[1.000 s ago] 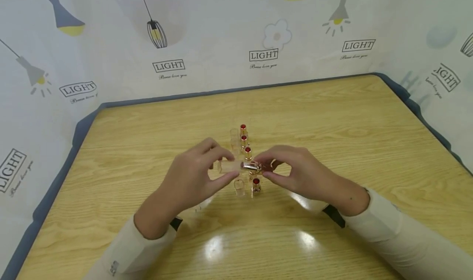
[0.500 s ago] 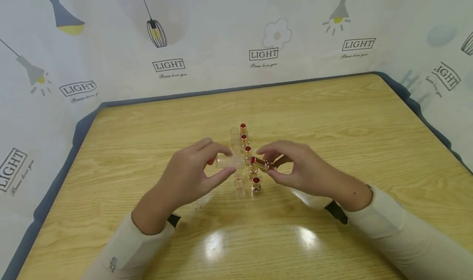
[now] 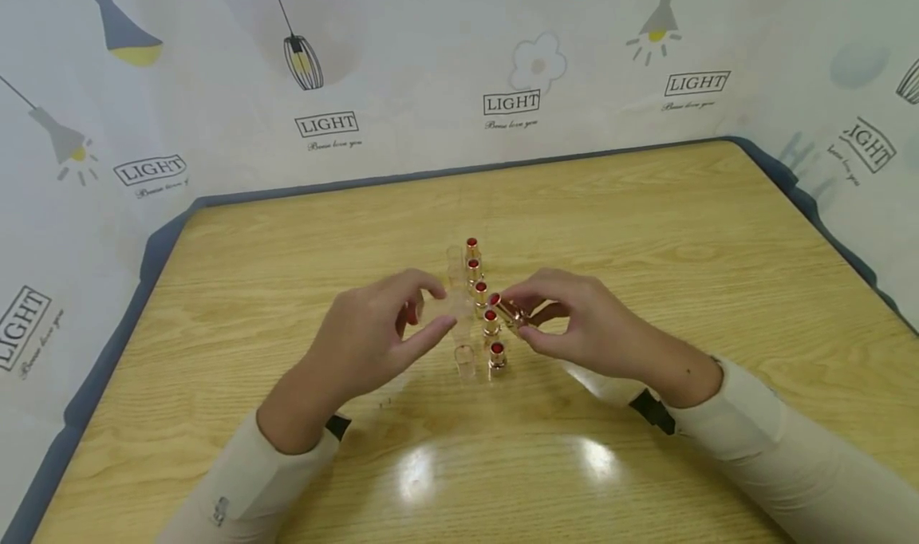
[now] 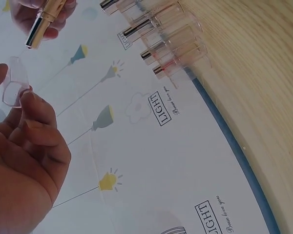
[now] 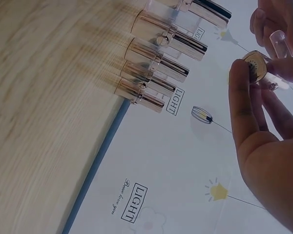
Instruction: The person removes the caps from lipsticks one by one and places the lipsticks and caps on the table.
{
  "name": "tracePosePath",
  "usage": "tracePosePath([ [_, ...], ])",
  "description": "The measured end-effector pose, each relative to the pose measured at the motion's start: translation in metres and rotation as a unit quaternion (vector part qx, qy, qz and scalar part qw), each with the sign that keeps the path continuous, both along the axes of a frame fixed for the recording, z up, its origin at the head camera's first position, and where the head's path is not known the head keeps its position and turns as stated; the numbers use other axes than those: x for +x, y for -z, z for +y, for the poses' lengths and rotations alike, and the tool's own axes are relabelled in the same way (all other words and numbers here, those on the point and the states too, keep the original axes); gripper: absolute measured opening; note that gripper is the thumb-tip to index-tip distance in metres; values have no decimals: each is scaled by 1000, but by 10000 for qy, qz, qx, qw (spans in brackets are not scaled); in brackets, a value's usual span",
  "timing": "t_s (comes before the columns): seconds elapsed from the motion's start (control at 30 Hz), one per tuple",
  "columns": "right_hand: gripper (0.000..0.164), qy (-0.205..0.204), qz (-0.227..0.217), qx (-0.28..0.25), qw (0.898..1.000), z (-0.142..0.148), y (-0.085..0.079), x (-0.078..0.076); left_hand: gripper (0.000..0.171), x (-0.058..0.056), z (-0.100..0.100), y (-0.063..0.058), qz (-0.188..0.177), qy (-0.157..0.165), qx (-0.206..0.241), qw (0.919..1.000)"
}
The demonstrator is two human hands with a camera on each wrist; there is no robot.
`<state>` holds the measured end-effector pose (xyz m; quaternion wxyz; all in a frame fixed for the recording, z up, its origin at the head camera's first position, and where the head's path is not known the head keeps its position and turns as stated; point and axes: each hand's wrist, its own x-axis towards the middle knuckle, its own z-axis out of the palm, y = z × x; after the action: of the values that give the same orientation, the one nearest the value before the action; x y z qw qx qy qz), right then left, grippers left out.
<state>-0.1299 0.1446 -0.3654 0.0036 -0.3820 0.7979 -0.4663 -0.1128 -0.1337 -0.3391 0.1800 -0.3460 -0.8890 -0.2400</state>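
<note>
My left hand (image 3: 369, 329) pinches a clear lipstick cap (image 4: 14, 87) between thumb and fingers, above the table. Opposite it, my right hand (image 3: 585, 317) grips a shiny rose-gold lipstick (image 3: 511, 313) by its base, the red tip tilted up and to the left. Cap and lipstick are apart. Below them, several uncapped lipsticks (image 3: 497, 356) stand upright in a line running away from me, red tips up. Left of this line stand several clear caps (image 3: 465, 360); the left hand and the held cap partly hide the middle ones.
The wood-grain table (image 3: 646, 225) stretches out around the lipsticks. A pale curtain (image 3: 416, 73) printed with lamps closes off the back and both sides. A blue band (image 3: 323, 191) runs along the table's far edge.
A second ago the lipstick's tip was at the cap's mouth. My right hand has drawn it to the right, out from the cap, and its tip now points further up.
</note>
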Motion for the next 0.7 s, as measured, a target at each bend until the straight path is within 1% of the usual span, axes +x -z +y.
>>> tracePosePath([
  [0.1,33,-13,-245,-156,9996,-1,1,1,24,0,-1,1,-143,112,32,9998],
  [0.2,31,-18,-376,-295,9989,-3,2,2,22,0,0,2,-256,224,39,9994],
  [0.4,28,-14,-520,-402,9978,0,7,4,18,-1,7,4,-345,360,-65,9987],
  [0.5,28,-65,-495,-312,9983,1,7,7,18,1,9,6,-340,398,-50,9986],
  [0.6,27,-133,-355,-148,9992,2,8,12,20,6,9,9,-200,416,-30,9989],
  [0.7,26,-173,-161,126,9996,3,9,18,22,10,8,15,-75,503,-37,9987],
])
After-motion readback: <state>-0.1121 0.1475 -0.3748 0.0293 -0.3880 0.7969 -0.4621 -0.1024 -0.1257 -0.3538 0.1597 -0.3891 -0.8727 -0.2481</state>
